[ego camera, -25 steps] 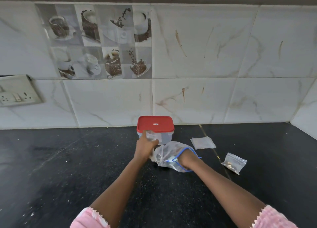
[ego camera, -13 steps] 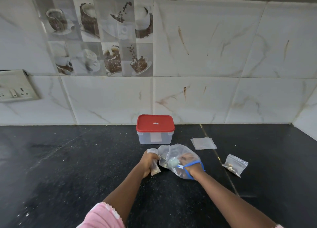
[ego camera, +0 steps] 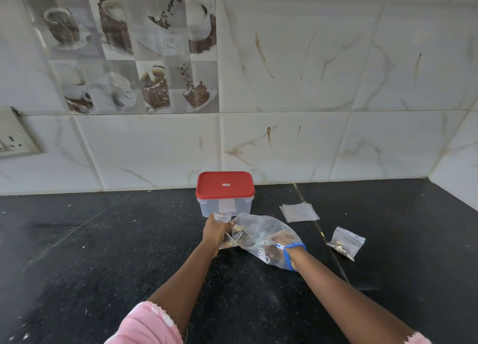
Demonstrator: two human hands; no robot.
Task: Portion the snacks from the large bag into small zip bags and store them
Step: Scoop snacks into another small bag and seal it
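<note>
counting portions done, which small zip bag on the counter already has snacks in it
The small zip bag farthest right, with brownish pieces in its lower corner. The flat bags behind it look empty.

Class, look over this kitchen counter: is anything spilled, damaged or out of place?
Nothing is spilled. The container stands upright with its red lid on. The only odd marks are brown streaks on the wall tiles, which look like dried drips or part of the marble pattern.

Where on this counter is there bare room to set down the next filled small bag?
Free: the wide counter left of the left hand, and the far-right stretch past the filled small bag. Crowded: the centre, where the red-lidded container, large bag, right hand and empty flat bags cluster.
</note>
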